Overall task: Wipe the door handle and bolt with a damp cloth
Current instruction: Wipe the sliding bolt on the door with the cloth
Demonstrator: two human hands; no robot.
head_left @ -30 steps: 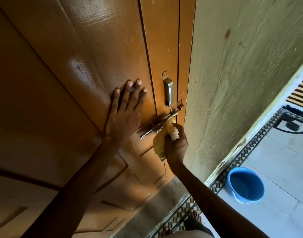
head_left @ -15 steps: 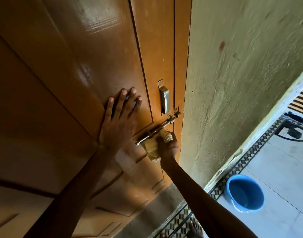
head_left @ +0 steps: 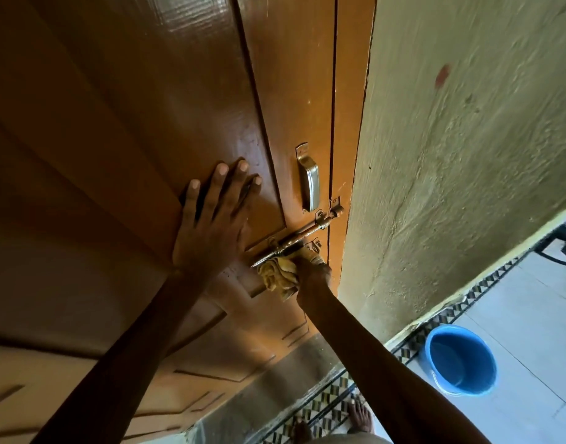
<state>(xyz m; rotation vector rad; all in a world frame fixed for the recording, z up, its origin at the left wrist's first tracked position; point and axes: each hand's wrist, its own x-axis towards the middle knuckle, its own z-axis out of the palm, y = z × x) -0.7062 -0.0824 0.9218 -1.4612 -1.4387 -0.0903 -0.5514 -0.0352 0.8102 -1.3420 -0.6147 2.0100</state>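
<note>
A silver pull handle (head_left: 309, 182) is fixed upright on the brown wooden door (head_left: 166, 91), near its right edge. Just below it a metal slide bolt (head_left: 302, 235) runs slantwise toward the door edge. My right hand (head_left: 313, 275) grips a bunched yellow cloth (head_left: 278, 275) and presses it against the lower left end of the bolt. My left hand (head_left: 212, 222) lies flat on the door panel with its fingers spread, to the left of the handle and bolt.
A rough pale green wall (head_left: 467, 155) stands right of the door. On the light floor tiles at the lower right sits a blue bucket (head_left: 461, 360) with water. A patterned tile border (head_left: 413, 339) runs along the wall base. My bare feet (head_left: 360, 415) show at the bottom.
My right hand has slid the cloth leftward and down along the bolt toward its lower end. The left hand has stayed flat on the door. The camera has shifted slightly.
</note>
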